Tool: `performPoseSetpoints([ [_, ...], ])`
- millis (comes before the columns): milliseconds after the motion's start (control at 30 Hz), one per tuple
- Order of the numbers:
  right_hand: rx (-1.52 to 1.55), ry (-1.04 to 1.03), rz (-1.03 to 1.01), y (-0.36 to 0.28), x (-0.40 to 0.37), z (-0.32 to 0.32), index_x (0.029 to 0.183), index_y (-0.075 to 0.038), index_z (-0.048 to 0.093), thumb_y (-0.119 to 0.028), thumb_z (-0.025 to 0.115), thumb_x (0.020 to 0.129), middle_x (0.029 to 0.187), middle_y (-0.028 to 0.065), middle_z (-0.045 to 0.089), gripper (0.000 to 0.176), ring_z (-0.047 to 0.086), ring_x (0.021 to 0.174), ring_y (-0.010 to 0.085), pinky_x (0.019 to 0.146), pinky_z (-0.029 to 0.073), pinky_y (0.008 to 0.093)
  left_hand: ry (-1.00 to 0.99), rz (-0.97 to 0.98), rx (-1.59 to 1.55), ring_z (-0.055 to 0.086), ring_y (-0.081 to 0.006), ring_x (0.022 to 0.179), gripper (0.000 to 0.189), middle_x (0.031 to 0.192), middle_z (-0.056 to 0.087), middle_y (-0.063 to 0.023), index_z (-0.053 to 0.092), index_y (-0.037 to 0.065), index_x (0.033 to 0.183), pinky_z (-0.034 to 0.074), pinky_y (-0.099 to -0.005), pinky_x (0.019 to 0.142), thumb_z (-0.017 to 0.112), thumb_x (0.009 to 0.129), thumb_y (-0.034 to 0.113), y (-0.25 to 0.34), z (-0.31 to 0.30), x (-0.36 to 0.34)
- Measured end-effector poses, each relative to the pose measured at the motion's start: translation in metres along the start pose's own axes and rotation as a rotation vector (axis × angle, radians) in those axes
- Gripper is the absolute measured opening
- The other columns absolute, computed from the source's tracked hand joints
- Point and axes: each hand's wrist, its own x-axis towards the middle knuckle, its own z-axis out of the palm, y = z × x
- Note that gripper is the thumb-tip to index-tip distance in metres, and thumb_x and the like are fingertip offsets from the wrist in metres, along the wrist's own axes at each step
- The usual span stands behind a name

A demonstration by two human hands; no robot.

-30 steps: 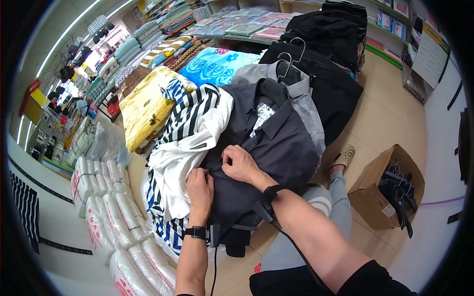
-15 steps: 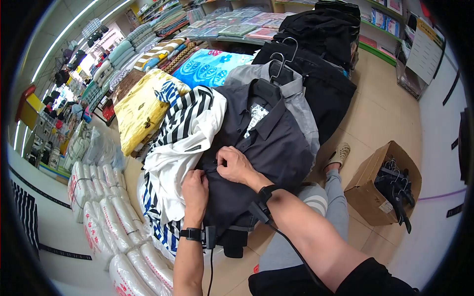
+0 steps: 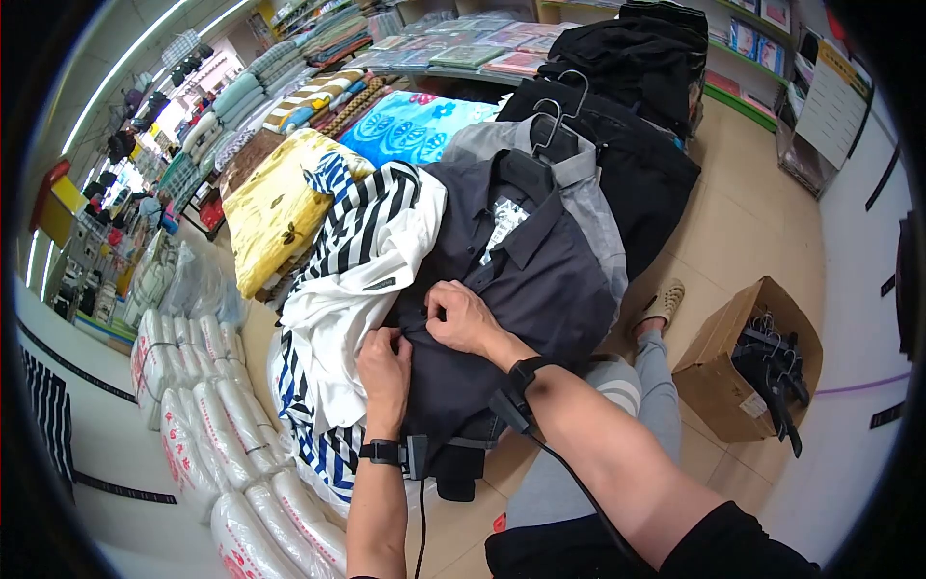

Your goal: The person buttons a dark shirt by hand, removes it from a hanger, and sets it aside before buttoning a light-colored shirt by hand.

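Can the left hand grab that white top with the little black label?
Probably yes: the left hand is right beside the white top, with nothing seen between them, though it would likely leave the dark button-up shirt first.

shop: folded textiles [image 3: 249,89] in rows, flat packets [image 3: 469,56] displayed

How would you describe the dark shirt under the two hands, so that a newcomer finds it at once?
From the cardboard box at right, look left to the left hand and right hand. Beneath them lies the dark grey shirt. Unlike the white top beside it and the lighter grey shirt under it, it is dark, with a white patterned patch inside the collar.
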Motion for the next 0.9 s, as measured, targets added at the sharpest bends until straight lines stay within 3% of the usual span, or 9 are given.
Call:
performPoseSetpoints([
  [300, -0.011, 0.018, 0.000, 0.000, 0.000, -0.001, 0.077, -0.003, 0.062, -0.006, 0.066, 0.079, 0.089, 0.0132, 0.066, 0.006, 0.063, 0.094, 0.0361, 0.087, 0.054, 0.0456, 0.063, -0.003, -0.060, 0.071, -0.0386, 0.090, 0.010, 0.098, 0.072, -0.0172, 0.074, 0.001, 0.102, 0.055, -0.0459, 0.081, 0.074, 0.092, 0.003, 0.001, 0.004, -0.010],
  [600, 0.000, 0.032, -0.001, 0.001, -0.001, 0.003, 0.078, -0.003, 0.063, -0.007, 0.066, 0.080, 0.089, 0.0127, 0.066, 0.006, 0.063, 0.093, 0.0359, 0.087, 0.054, 0.0459, 0.069, -0.039, -0.063, 0.072, -0.0383, 0.092, 0.015, 0.100, 0.075, -0.0175, 0.077, 0.001, 0.108, 0.056, -0.0443, 0.083, 0.075, 0.094, 0.008, 0.006, 0.001, -0.011],
  [800, 0.006, 0.043, -0.017, -0.002, -0.001, 0.000, 0.077, -0.003, 0.064, -0.008, 0.067, 0.081, 0.089, 0.0124, 0.067, 0.007, 0.064, 0.093, 0.0360, 0.087, 0.054, 0.0458, -0.087, -0.129, -0.052, 0.074, -0.0398, 0.094, 0.018, 0.099, 0.078, -0.0192, 0.080, -0.001, 0.102, 0.057, -0.0461, 0.086, 0.079, 0.092, 0.014, 0.002, -0.011, 0.008],
  [900, -0.007, 0.023, -0.028, -0.001, 0.001, 0.001, 0.077, -0.003, 0.063, -0.009, 0.067, 0.080, 0.089, 0.0120, 0.066, 0.007, 0.064, 0.092, 0.0352, 0.086, 0.054, 0.0444, -0.160, -0.086, 0.039, 0.074, -0.0413, 0.095, 0.018, 0.100, 0.077, -0.0199, 0.080, 0.001, 0.104, 0.058, -0.0481, 0.087, 0.079, 0.089, 0.012, 0.003, -0.015, 0.013],
])
